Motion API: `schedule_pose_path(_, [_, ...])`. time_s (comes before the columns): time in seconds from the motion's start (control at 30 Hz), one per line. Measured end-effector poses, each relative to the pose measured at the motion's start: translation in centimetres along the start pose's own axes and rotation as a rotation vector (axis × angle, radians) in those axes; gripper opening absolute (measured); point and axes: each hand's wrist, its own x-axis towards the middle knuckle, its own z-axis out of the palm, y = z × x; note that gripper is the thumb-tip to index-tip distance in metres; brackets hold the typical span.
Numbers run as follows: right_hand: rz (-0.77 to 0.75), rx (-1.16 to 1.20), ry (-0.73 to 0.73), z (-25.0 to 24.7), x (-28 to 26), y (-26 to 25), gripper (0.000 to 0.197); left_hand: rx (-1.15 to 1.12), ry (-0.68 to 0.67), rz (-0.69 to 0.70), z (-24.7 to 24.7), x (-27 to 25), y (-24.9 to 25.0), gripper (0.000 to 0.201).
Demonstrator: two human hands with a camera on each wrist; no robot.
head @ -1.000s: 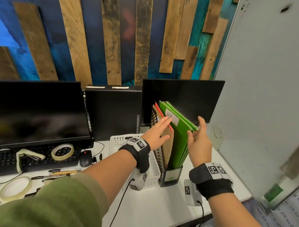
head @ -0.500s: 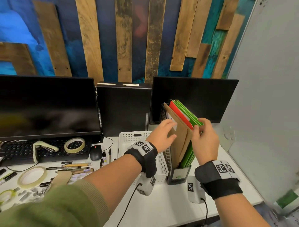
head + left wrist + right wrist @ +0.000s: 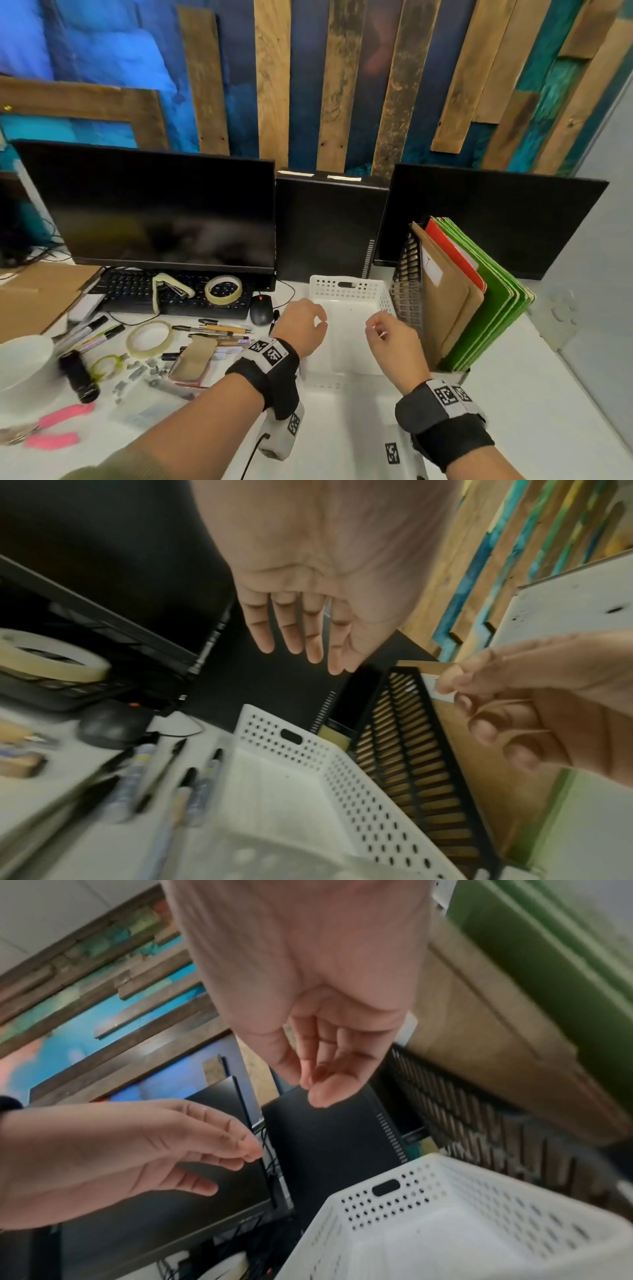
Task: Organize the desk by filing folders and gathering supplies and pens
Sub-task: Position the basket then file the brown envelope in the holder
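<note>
Brown (image 3: 445, 308), red (image 3: 457, 255) and green folders (image 3: 493, 294) stand upright in a black mesh file holder (image 3: 406, 294) at the right of the desk. My left hand (image 3: 308, 320) and right hand (image 3: 383, 334) hover side by side over the white perforated basket (image 3: 349, 291), fingers relaxed and holding nothing. The left wrist view shows the left hand's fingers (image 3: 301, 631) loose and nearly straight. In the right wrist view the right hand's fingers (image 3: 329, 1066) hang loosely curled. Several pens (image 3: 219, 330) lie left of the basket.
Two tape rolls (image 3: 223, 289) (image 3: 149, 339), a stapler (image 3: 171, 287), a mouse (image 3: 261, 310) and a keyboard (image 3: 137, 291) sit under the left monitor (image 3: 154, 212). Pink scissors (image 3: 51, 428), a white bowl (image 3: 24, 359) and small clutter lie at the near left.
Both hands have let go of the folders and drawn back toward me, down over the white basket. The folders now stand alone in the holder.
</note>
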Motion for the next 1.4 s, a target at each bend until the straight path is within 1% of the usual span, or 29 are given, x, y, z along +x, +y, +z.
schedule_pose_path(0.07, [0.008,0.020,-0.056,1.9,0.1,-0.7,0.009,0.024,-0.021,-0.048,-0.9,-0.8,-2.2,0.022])
schedule_pose_path(0.23, [-0.014,0.073,-0.220,7.2,-0.2,-4.5,0.011,0.124,-0.071,-0.164,-3.9,-3.3,-8.1,0.024])
schedule_pose_path(0.33, [-0.044,0.105,-0.298,10.3,-0.5,-6.8,0.019,0.164,-0.094,-0.205,-5.8,-4.8,-11.5,0.026])
schedule_pose_path(0.37, [-0.052,0.101,-0.325,11.3,-0.7,-7.5,0.022,0.183,-0.096,-0.219,-6.5,-5.3,-12.6,0.028])
schedule_pose_path(0.43, [-0.063,0.098,-0.372,13.5,-1.0,-9.3,0.019,0.205,-0.080,-0.266,-8.2,-6.5,-15.0,0.028])
schedule_pose_path(0.5, [-0.075,0.110,-0.378,15.3,-1.2,-10.6,0.015,0.201,-0.052,-0.314,-9.4,-7.3,-17.2,0.028])
schedule_pose_path(0.57, [-0.091,0.114,-0.372,17.4,-1.4,-12.2,0.017,0.192,-0.039,-0.358,-10.9,-8.2,-19.4,0.026])
schedule_pose_path(0.63, [-0.078,0.132,-0.386,19.3,-1.6,-13.6,0.019,0.219,-0.052,-0.389,-12.2,-8.9,-21.4,0.028])
schedule_pose_path(0.7, [-0.054,0.132,-0.397,21.2,-1.8,-15.0,0.013,0.268,-0.091,-0.401,-13.4,-9.7,-23.3,0.033])
schedule_pose_path(0.77, [-0.059,0.108,-0.411,22.7,-2.0,-16.1,0.009,0.294,-0.122,-0.408,-14.3,-10.3,-24.9,0.035])
schedule_pose_path(0.83, [-0.074,0.106,-0.420,24.1,-2.2,-17.2,0.010,0.308,-0.117,-0.421,-15.2,-10.8,-26.5,0.035])
schedule_pose_path(0.97, [-0.116,0.128,-0.446,25.6,-2.6,-18.2,0.024,0.295,-0.029,-0.460,-16.3,-11.4,-28.3,0.031])
schedule_pose_path(1.1, [-0.108,0.145,-0.448,26.3,-1.9,-19.0,0.016,0.268,0.119,-0.503,-17.6,-11.6,-29.4,0.033])
schedule_pose_path(1.27, [-0.185,0.090,-0.463,27.0,0.1,-20.8,0.017,0.250,0.242,-0.639,-19.7,-12.2,-30.9,0.038])
schedule_pose_path(1.4, [-0.242,0.073,-0.475,28.6,1.1,-23.0,0.015,0.298,0.332,-0.727,-22.1,-13.0,-33.1,0.039])
